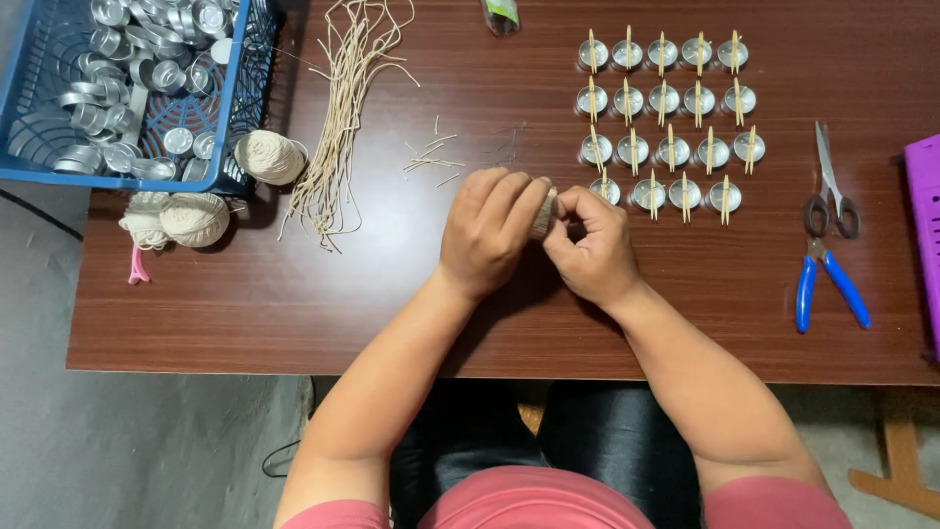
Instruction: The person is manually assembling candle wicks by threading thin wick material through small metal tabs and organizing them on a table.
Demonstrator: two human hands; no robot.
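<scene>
My left hand point(487, 231) and my right hand point(590, 245) meet over the middle of the brown wooden table point(294, 304). Both close on a small metal cup point(544, 214) held between the fingers; its inside is hidden. Just beyond my right hand, rows of small round metal cups point(670, 122) stand in a grid, each with a thin wooden stick across its top. A bundle of cut cream wicks point(343, 118) lies to the left of my hands, with a few short wick scraps point(431, 157) nearby.
A blue plastic basket point(20, 88) with several empty metal cups sits at the far left corner. Balls of cream string point(196, 217) lie beside it. Grey scissors point(830, 186), blue-handled pliers point(827, 279) and a purple container point(925, 225) lie at the right.
</scene>
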